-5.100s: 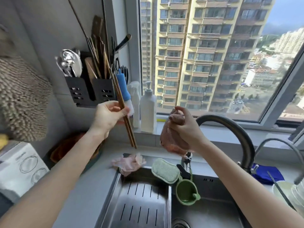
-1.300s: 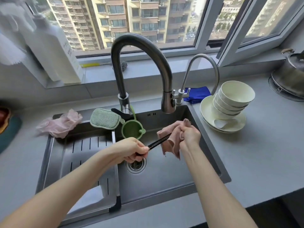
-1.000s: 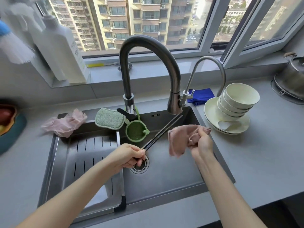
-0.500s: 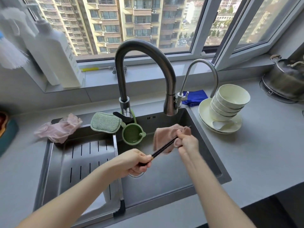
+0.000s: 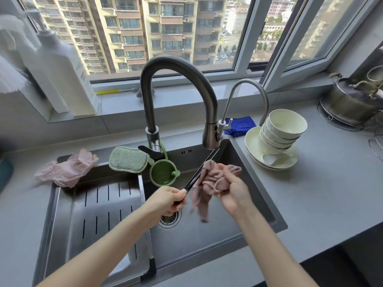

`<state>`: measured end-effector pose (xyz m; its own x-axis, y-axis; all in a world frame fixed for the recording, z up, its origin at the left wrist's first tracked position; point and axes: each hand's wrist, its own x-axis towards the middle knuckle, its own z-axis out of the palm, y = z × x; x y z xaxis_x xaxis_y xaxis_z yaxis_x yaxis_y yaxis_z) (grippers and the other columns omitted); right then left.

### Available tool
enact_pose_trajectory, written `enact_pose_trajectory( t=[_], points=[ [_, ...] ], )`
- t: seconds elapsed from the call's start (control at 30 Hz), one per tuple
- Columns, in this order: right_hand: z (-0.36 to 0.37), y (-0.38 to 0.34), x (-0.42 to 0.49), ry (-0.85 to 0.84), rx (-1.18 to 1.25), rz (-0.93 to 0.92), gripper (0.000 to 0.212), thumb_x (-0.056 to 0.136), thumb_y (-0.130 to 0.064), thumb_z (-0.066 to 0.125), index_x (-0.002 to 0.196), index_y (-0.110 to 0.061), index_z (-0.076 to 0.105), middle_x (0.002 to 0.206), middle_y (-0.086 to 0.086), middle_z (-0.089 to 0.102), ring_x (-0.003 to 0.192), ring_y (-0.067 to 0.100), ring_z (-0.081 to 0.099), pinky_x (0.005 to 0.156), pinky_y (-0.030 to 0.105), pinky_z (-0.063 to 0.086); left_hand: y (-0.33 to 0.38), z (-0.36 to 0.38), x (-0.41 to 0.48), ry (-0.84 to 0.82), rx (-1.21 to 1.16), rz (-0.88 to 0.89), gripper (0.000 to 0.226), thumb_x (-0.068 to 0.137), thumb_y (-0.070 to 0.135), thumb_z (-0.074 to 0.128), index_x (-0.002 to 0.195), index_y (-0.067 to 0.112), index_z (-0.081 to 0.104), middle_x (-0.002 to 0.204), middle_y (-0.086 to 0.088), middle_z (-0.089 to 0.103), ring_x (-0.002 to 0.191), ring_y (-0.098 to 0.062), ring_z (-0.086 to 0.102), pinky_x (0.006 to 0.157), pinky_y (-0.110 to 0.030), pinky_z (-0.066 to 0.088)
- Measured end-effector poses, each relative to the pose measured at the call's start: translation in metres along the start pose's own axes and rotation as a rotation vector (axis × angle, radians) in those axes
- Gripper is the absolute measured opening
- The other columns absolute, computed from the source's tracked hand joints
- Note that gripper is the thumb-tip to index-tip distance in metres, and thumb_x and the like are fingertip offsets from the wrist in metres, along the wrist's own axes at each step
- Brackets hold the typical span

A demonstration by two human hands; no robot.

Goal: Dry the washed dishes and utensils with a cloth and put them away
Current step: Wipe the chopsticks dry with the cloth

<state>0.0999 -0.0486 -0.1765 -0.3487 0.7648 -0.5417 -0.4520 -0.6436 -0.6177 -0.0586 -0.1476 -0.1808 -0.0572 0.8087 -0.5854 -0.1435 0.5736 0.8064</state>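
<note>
Over the sink basin [image 5: 207, 241], my left hand [image 5: 167, 200] grips the near end of a pair of dark chopsticks [image 5: 202, 169], which slant up and to the right toward the tap head. My right hand [image 5: 232, 190] holds a bunched pink cloth [image 5: 207, 183] against the chopsticks' middle; loose cloth hangs below it. A stack of pale bowls [image 5: 284, 126] sits tilted on plates [image 5: 251, 141] on the counter to the right of the sink, with a white spoon [image 5: 274, 159] lying in the top plate.
A tall grey tap [image 5: 176, 65] and a thin second tap [image 5: 248, 85] arch over the sink. A green sponge [image 5: 127, 158], green strainer [image 5: 163, 172] and pink gloves [image 5: 66, 170] sit at the sink's back. A blue cloth [image 5: 240, 123], metal pot [image 5: 350, 100] and soap bottles [image 5: 62, 69] stand around.
Earlier my left hand held wooden chopsticks up by the wall rack. Since then I hold dark chopsticks over the sink, and my right hand has been sliding the cloth back and forth along them.
</note>
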Motion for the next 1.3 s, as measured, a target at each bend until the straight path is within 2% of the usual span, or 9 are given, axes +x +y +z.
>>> enact_pose_trajectory(
  t=[0.1,0.2,0.3,0.43,0.57,0.77,0.97,1.1,1.3],
  points=[
    [0.008,0.011,0.001,-0.043,0.059,0.024,0.060,0.078,-0.064,0.052,0.086,-0.007,0.068,0.089,0.015,0.061,0.085,0.032,0.054,0.072,0.040,0.044,0.000,0.008,0.003,-0.034,-0.049,-0.027,0.036,0.099,0.020,0.046,0.065,0.008,0.053,0.046,0.000,0.041,0.033,-0.005,0.022,0.032,-0.015,0.012],
    [0.003,0.009,0.002,-0.052,0.210,0.072,0.083,0.083,-0.076,0.029,0.078,-0.008,0.074,0.087,0.016,0.062,0.089,0.033,0.049,0.069,0.034,0.040,0.002,0.011,0.005,-0.089,-0.091,-0.046,0.036,0.099,0.020,0.044,0.066,0.009,0.051,0.046,0.001,0.040,0.034,-0.005,0.022,0.032,-0.015,0.013],
    [-0.002,0.003,0.001,0.042,0.295,0.138,0.041,0.096,-0.039,0.031,0.078,-0.015,0.059,0.064,0.004,0.061,0.061,0.019,0.060,0.074,0.031,0.040,0.005,0.018,0.007,-0.143,-0.067,-0.054,0.036,0.100,0.019,0.044,0.065,0.010,0.051,0.045,0.002,0.039,0.034,-0.005,0.022,0.033,-0.016,0.012],
    [-0.006,0.004,0.001,0.174,0.192,0.170,0.029,0.095,-0.002,0.042,0.068,-0.014,0.046,0.042,-0.003,0.045,0.028,0.002,0.043,0.040,0.015,0.035,0.007,0.033,0.008,-0.216,-0.025,-0.058,0.036,0.100,0.019,0.042,0.066,0.010,0.051,0.043,0.003,0.038,0.034,-0.005,0.021,0.034,-0.016,0.012],
    [-0.013,0.010,-0.005,0.175,0.144,0.182,0.025,0.097,-0.005,0.046,0.073,-0.012,0.048,0.044,-0.001,0.047,0.029,0.002,0.044,0.032,0.012,0.036,0.008,0.041,0.008,-0.249,-0.030,-0.080,0.036,0.100,0.019,0.041,0.066,0.011,0.050,0.045,0.003,0.036,0.035,-0.004,0.022,0.033,-0.014,0.013],
    [-0.004,0.018,-0.022,0.169,0.177,-0.023,0.006,0.094,0.001,0.051,0.098,-0.002,0.054,0.081,0.020,0.062,0.053,0.022,0.067,0.045,0.030,0.055,0.011,0.054,0.011,-0.278,-0.043,-0.161,0.036,0.101,0.020,0.037,0.067,0.012,0.046,0.042,0.004,0.034,0.033,-0.003,0.019,0.032,-0.014,0.013],
    [-0.015,0.011,-0.013,0.344,-0.043,-0.191,0.013,0.095,-0.002,0.054,0.083,-0.004,0.048,0.041,0.002,0.052,0.039,0.011,0.055,0.039,0.021,0.043,0.010,0.062,0.008,-0.332,0.018,-0.194,0.035,0.101,0.021,0.038,0.068,0.013,0.047,0.043,0.004,0.034,0.035,-0.004,0.020,0.035,-0.015,0.012],
    [-0.043,-0.017,0.004,0.480,-0.074,-0.211,0.028,0.095,-0.009,0.056,0.072,-0.015,0.041,0.035,-0.002,0.045,0.030,0.009,0.044,0.034,0.009,0.027,0.007,0.052,-0.001,-0.401,0.090,-0.217,0.033,0.100,0.021,0.042,0.069,0.012,0.050,0.047,0.002,0.036,0.037,-0.006,0.022,0.037,-0.016,0.014],
    [-0.065,-0.051,0.009,0.543,-0.106,-0.218,0.039,0.100,-0.011,0.046,0.062,-0.012,0.035,0.029,-0.004,0.043,0.023,0.006,0.041,0.030,0.005,0.020,0.009,0.038,-0.012,-0.427,0.147,-0.189,0.034,0.099,0.020,0.045,0.067,0.010,0.053,0.048,0.001,0.036,0.038,-0.007,0.023,0.038,-0.017,0.014]
  ],
)
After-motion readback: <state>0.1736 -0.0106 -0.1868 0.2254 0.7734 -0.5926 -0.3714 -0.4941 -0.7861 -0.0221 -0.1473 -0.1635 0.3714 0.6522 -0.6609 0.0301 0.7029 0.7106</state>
